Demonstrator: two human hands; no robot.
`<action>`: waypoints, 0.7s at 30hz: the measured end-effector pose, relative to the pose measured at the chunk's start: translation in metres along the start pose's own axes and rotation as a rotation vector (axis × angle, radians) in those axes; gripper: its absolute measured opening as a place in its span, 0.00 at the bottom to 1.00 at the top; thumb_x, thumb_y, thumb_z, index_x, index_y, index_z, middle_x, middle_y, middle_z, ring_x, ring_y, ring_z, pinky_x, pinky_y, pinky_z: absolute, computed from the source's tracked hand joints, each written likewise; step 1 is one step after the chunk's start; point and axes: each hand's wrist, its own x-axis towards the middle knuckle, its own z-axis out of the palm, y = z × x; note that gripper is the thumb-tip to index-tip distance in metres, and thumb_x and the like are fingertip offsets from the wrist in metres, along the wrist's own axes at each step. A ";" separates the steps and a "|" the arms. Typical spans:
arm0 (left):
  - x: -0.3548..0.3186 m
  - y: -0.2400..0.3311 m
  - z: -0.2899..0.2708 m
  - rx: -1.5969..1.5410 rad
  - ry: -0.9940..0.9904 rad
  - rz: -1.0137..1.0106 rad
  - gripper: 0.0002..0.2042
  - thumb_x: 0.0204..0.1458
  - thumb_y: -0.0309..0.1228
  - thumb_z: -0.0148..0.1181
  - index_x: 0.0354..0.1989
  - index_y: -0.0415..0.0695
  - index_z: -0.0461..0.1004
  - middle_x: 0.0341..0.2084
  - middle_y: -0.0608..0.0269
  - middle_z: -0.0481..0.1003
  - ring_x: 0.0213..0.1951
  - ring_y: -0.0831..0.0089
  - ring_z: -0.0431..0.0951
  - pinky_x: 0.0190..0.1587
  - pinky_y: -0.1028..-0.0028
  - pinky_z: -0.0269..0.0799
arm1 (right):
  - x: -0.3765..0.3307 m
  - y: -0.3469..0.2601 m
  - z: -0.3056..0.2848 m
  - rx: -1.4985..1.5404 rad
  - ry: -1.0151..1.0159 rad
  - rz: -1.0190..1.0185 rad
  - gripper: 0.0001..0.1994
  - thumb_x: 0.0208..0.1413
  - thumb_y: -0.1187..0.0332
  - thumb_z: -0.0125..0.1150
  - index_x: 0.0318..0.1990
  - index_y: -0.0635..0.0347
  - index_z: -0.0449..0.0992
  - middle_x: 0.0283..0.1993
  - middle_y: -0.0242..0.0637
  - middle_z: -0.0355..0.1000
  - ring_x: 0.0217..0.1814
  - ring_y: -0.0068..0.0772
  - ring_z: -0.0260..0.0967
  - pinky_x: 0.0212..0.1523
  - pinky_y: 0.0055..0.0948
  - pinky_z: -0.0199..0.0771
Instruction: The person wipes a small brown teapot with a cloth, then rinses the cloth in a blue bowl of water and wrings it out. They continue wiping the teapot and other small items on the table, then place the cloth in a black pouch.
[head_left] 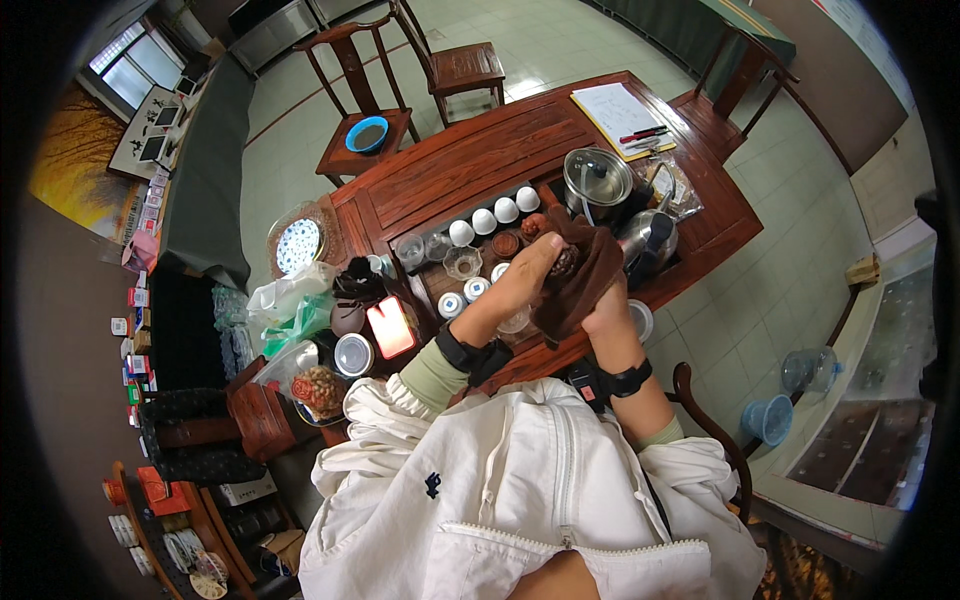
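My left hand (523,278) is closed on a small dark reddish-brown object (565,262) with a knobbly surface, perhaps a carved figurine. A brown cloth (592,262) drapes around it and hangs below. The cloth's right side is gripped by my right hand (604,308), whose fingers are partly hidden behind the fabric. Both hands meet over the tea tray (428,290). Just beyond them on the tray sit a round brown piece (506,243) and a reddish figurine (534,226). Upturned white cups (483,221) line the tray's far side, and blue-marked white cups (451,304) stand nearer.
A glass pot (597,180) and a metal kettle (655,235) stand right of my hands. Glass cups (411,250) are on the tray's left. Further left are a lit rectangular device (391,327), a lidded jar (353,354) and plastic bags (290,300). A clipboard (620,115) lies far right.
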 end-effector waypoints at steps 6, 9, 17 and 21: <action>-0.002 0.000 0.005 0.200 0.088 0.067 0.23 0.66 0.44 0.35 0.53 0.36 0.65 0.46 0.61 0.71 0.46 0.74 0.69 0.51 0.75 0.64 | 0.000 0.015 -0.011 -0.414 0.027 -0.197 0.13 0.62 0.67 0.52 0.51 0.61 0.69 0.49 0.34 0.69 0.48 0.27 0.69 0.48 0.27 0.72; -0.007 0.004 0.013 0.403 0.146 0.191 0.16 0.66 0.39 0.36 0.43 0.38 0.66 0.30 0.56 0.69 0.34 0.67 0.68 0.42 0.71 0.65 | -0.001 0.016 -0.013 -0.534 0.080 -0.236 0.12 0.61 0.70 0.53 0.51 0.61 0.69 0.48 0.34 0.70 0.47 0.26 0.69 0.46 0.25 0.72; -0.003 0.011 0.009 0.512 0.097 0.152 0.21 0.65 0.43 0.36 0.46 0.37 0.68 0.33 0.63 0.73 0.35 0.68 0.72 0.39 0.72 0.68 | 0.007 -0.002 -0.009 -0.142 0.168 -0.002 0.16 0.63 0.62 0.47 0.50 0.63 0.71 0.47 0.37 0.72 0.47 0.31 0.71 0.49 0.31 0.73; -0.003 0.022 0.005 -0.073 0.120 -0.122 0.20 0.65 0.44 0.39 0.40 0.38 0.70 0.32 0.66 0.74 0.35 0.77 0.72 0.41 0.76 0.68 | 0.004 -0.003 -0.005 -0.003 -0.019 0.046 0.19 0.64 0.58 0.43 0.53 0.61 0.69 0.52 0.39 0.70 0.52 0.34 0.69 0.55 0.33 0.69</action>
